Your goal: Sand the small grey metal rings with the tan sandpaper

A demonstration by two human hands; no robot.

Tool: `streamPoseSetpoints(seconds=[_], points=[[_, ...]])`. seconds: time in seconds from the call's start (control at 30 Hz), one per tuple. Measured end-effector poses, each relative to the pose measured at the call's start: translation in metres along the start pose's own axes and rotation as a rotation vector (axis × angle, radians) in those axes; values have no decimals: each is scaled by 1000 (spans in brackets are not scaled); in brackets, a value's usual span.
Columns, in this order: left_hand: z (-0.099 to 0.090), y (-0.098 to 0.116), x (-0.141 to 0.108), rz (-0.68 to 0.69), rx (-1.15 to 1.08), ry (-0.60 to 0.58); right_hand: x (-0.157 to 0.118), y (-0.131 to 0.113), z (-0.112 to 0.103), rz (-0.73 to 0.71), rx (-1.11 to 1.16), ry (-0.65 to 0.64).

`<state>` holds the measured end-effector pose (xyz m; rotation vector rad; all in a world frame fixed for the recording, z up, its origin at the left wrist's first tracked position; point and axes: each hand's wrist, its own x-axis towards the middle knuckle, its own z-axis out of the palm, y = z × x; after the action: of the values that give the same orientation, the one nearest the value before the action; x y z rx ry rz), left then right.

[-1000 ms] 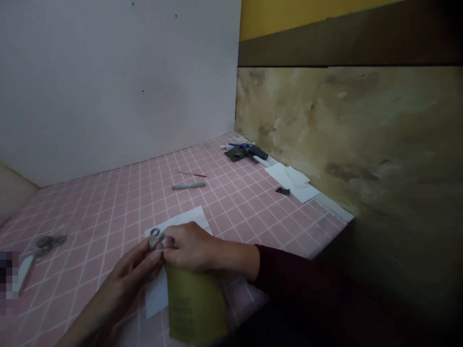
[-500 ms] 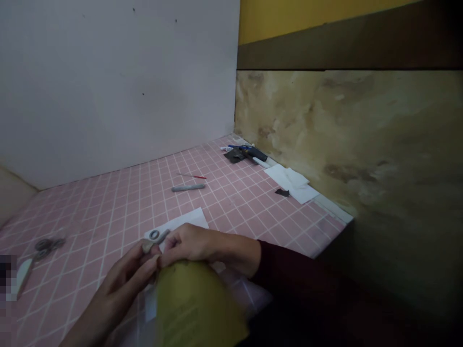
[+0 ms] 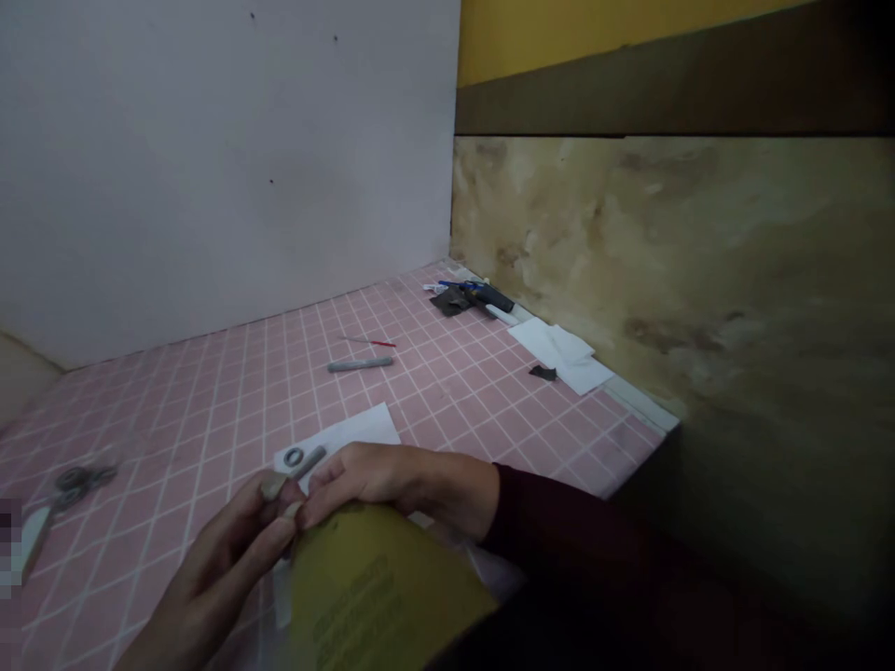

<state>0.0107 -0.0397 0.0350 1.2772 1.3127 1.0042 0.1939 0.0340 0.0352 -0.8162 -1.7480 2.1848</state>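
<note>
A curved yellow sheet of sandpaper (image 3: 392, 596), with printing on its back, rises toward me from under my right hand (image 3: 364, 480). That hand's fingers are closed on the sheet's far edge. My left hand (image 3: 244, 531) meets it there, thumb and fingers pinched together; whatever sits between its fingertips is too small and hidden to make out. Just beyond the fingers, a small grey ring (image 3: 294, 457) and a short grey rod (image 3: 308, 462) lie on white paper (image 3: 364, 428), which the hands and sheet partly cover.
On the pink tiled-pattern table are a grey stick (image 3: 360, 363) and a thin red-handled tool (image 3: 381, 343). Dark scraps (image 3: 451, 299) and folded white papers (image 3: 563, 354) lie along the right wall. Grey looped pieces (image 3: 84, 477) are at left.
My left hand has shifted slightly left and down, and more of the grey rod shows. The yellow sheet has spread a little toward the right. The view has moved slightly.
</note>
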Motion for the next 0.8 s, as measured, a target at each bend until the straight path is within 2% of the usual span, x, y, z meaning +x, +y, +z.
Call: streamPoseSetpoints(seconds=[0.03, 0.07, 0.17, 0.23, 0.3, 0.33, 0.43, 0.47, 0.5, 0.6, 0.67, 0.73, 0.8], points=[[0, 1, -1, 8, 6, -8, 0, 0, 0, 6, 51, -34], [0, 0, 0, 0, -1, -21, 0, 1, 0, -14, 16, -2], [-1, -6, 10, -92, -71, -72, 1, 6, 5, -181, -393, 307], [-2, -10, 14, -148, -109, -114, 0, 7, 7, -276, -574, 413], [-3, -10, 13, -100, -91, -123, 0, 6, 7, -258, -526, 385], [-3, -9, 11, -47, -64, -119, -1, 4, 6, -207, -428, 327], [-2, -3, 5, 90, 15, -119, -3, 1, 1, -31, -61, 30], [-2, -2, 5, 106, 17, -124, -3, 2, 0, -41, -42, 8], [-1, -3, 7, 92, 13, -133, -2, 3, 1, -72, -90, 61], [2, -7, 14, -11, -120, -220, -1, 6, 5, -250, -438, 348], [2, -8, 17, -64, -177, -236, -2, 5, 8, -292, -550, 423], [2, -7, 14, -19, -162, -201, -5, 0, 8, -210, -429, 350], [2, -3, 9, 69, -89, -153, -8, -5, 5, -67, -173, 150]])
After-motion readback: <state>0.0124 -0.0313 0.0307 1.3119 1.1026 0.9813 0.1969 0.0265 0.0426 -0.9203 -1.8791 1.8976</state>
